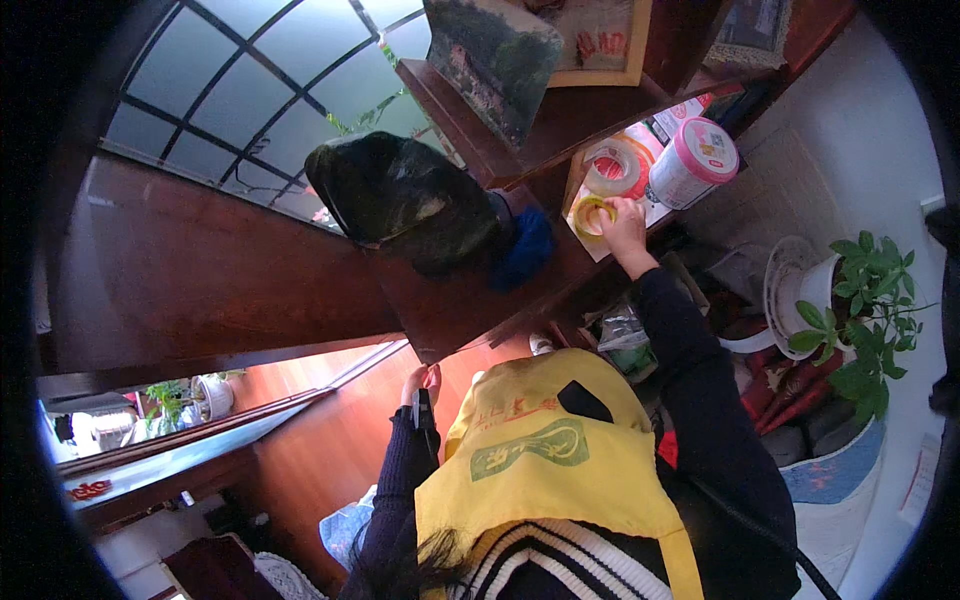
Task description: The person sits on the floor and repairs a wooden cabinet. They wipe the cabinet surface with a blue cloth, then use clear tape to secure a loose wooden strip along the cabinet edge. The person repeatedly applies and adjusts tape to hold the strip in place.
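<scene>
My right hand (627,235) reaches out to a shelf, its fingers closed on the edge of a yellow roll of tape (582,216). Just beyond it lies a wider clear roll of tape (632,170). A white canister (676,178) with a pink lid stands to the right of the rolls. Low beside the yellow apron, my left hand (422,382) hangs with its fingers curled together. Whatever those fingers hold, if anything, is hidden.
A dark camouflage-like cap (400,195) and a blue fuzzy item (525,248) sit on the wooden cabinet (430,310) ahead. Framed pictures (598,45) stand on the upper shelf. To the right are a potted plant (870,300) and stored bags (628,330).
</scene>
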The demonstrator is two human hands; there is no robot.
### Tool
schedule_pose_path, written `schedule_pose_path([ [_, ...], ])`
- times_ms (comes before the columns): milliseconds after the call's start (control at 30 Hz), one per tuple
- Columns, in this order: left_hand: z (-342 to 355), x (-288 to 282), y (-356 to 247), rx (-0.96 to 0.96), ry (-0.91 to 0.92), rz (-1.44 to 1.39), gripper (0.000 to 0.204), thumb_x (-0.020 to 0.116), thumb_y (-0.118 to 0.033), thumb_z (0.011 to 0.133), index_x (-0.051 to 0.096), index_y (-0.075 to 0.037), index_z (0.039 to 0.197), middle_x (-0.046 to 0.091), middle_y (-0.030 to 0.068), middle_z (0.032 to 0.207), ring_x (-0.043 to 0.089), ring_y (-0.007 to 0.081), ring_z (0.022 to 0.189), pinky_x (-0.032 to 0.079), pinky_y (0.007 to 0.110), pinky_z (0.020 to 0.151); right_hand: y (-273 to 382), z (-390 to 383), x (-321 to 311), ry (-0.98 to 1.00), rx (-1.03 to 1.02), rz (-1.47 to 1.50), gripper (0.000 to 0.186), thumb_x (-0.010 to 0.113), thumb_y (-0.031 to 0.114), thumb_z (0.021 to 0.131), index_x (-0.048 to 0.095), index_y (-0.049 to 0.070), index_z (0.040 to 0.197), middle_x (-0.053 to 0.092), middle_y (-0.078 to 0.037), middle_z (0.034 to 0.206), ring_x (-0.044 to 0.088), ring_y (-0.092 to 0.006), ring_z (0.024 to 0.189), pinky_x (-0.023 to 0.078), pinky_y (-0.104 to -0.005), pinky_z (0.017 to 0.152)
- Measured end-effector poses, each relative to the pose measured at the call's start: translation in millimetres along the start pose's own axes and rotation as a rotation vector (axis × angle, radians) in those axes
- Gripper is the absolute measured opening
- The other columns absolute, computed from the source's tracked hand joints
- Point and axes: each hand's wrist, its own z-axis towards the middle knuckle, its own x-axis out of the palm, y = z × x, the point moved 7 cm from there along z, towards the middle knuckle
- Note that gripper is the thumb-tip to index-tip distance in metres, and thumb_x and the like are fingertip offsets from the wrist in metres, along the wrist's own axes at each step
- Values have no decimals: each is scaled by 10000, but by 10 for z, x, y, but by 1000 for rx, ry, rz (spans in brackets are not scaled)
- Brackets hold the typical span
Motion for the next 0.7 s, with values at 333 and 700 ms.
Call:
schedule_pose_path([
  [333,-382,54,-66,105,-77,94,390,544,-47,893,359,70,1216,397,256,1240,518,390,1078,508,476,937,19,589,186,213,-20,-265,412,666,285,782,589,140,1160,558,-87,1196,454,-278,1184,362,-451,993],
  [700,-571,93,17,57,-23,249,450,533,-119,920,354,15,1309,308,218,1390,416,392,1209,465,522,965,-42,927,27,292,-56,-265,386,549,375,883,598,95,1145,630,-134,1106,570,-290,1085,378,-504,904],
])
